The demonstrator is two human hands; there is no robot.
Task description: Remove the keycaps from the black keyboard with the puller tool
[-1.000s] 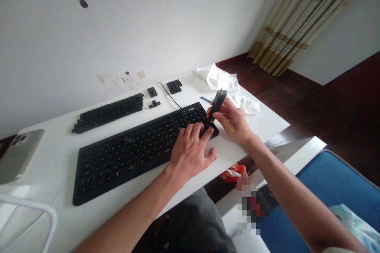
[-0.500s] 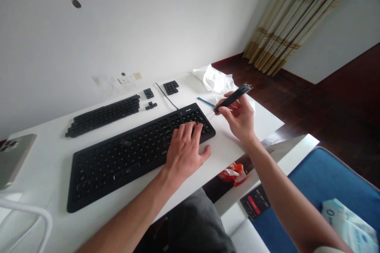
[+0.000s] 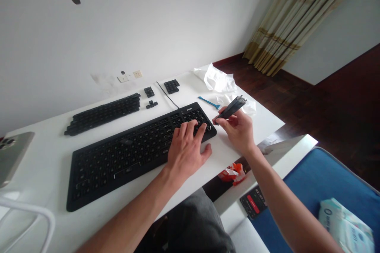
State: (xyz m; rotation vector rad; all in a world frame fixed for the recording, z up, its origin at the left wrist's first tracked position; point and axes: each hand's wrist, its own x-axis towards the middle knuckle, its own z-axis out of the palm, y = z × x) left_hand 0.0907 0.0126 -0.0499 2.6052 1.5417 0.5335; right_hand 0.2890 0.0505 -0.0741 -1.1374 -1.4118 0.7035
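A black keyboard (image 3: 142, 148) with its keycaps off lies slanted on the white table (image 3: 55, 142). My left hand (image 3: 187, 146) rests on its right part, fingers spread over the number pad and holding nothing. At the keyboard's right end, my right hand (image 3: 237, 128) grips a dark slim tool (image 3: 233, 107) between thumb and fingers, its lower tip near the keyboard's corner. Behind the keyboard, black keycaps (image 3: 103, 114) are grouped in rows, with smaller keycap groups (image 3: 171, 86) to the right. A blue tool (image 3: 209, 102) lies beyond my right hand.
Crumpled white wrapping (image 3: 216, 79) is at the table's back right. A phone (image 3: 14, 154) and a white curved tube (image 3: 41, 211) are at the left. An open drawer (image 3: 285, 156) juts out at the right, beside a blue seat (image 3: 320, 178) bearing a tissue pack (image 3: 344, 225).
My right hand has moved slightly down with the dark tool, toward the keyboard's right corner, uncovering more of the blue tool. My left index finger has shifted slightly to the right.
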